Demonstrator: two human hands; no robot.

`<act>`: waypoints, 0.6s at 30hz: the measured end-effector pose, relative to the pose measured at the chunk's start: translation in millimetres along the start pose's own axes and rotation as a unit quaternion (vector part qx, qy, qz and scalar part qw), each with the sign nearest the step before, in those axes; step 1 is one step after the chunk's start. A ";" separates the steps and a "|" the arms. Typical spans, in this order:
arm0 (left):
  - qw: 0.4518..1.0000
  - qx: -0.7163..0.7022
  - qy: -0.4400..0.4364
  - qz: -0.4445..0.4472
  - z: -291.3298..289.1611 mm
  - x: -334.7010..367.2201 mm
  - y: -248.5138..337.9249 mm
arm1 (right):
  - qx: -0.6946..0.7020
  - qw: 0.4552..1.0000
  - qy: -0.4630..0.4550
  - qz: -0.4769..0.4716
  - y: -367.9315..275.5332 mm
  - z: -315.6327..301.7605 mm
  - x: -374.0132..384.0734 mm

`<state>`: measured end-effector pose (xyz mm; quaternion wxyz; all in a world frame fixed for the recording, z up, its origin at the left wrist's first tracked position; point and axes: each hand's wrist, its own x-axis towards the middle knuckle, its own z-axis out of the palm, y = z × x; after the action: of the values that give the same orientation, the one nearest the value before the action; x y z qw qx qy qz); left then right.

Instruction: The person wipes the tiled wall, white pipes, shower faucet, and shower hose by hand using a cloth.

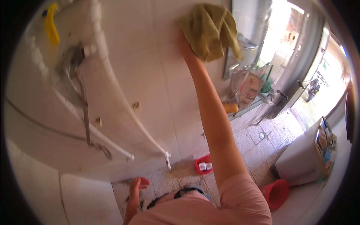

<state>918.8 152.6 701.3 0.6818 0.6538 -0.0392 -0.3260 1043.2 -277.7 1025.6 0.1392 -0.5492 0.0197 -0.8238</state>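
My right arm reaches far up along the tiled wall. A large olive-green cloth hangs over my right hand and lies against the wall beside the mirror. The cloth hides most of those fingers, but the hand keeps hold of it. Low on the left, my left hand hangs loosely by my body. Nothing shows in it, and its fingers are slightly bent and apart from the thumb.
White pipes and a grey shower fitting run down the left wall, near a yellow object. Right of my arm is a cluttered glass shelf. Below are a red basin, a red bucket and a white washing machine.
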 end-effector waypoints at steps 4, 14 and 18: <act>1.000 0.007 0.026 -0.004 -11.3 -19.1 -7.1 | 0.099 0.981 -0.074 0.150 -46.6 -61.5 -92.5; 0.999 -0.002 0.053 -0.010 -21.8 -53.0 -8.8 | 0.058 0.902 -0.327 0.277 -46.9 -136.4 -245.6; 0.997 -0.024 0.075 0.005 -20.1 -60.1 -13.3 | -0.043 0.967 -0.232 0.098 -3.6 -98.1 -150.1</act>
<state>876.1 200.7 708.7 0.6998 0.6598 0.0161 -0.2733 1006.9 -248.4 852.5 0.1964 -0.7260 0.0760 -0.6546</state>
